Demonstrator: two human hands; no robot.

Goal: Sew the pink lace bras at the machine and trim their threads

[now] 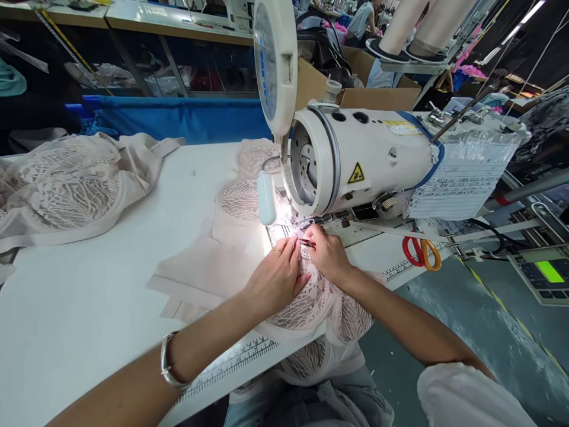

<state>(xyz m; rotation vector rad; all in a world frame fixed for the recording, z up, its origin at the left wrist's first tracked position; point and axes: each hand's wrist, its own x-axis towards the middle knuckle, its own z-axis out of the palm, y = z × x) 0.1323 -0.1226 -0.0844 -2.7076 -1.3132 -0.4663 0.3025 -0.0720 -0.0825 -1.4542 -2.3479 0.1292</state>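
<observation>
A pale pink lace bra (306, 296) lies under the sewing machine (364, 160) and drapes over the table's front edge onto my lap. Close to the lit needle area, my left hand (278, 273) is closed, pinching the bra's fabric between thumb and fingers. My right hand (329, 255) is closed round a small dark metal tool (306, 242), whose tip points at my left fingertips; its exact kind is mostly hidden by my fingers. Both hands nearly touch just in front of the presser foot. A narrow pale strip (391, 228) runs in from the right.
More lace bras (80, 184) are piled on the white table (89, 290) at the left. Scissors (422, 250) with red and orange handles lie right of the machine. A handwritten sheet (457, 178) covers the machine's right end. A control panel (544, 276) stands at far right.
</observation>
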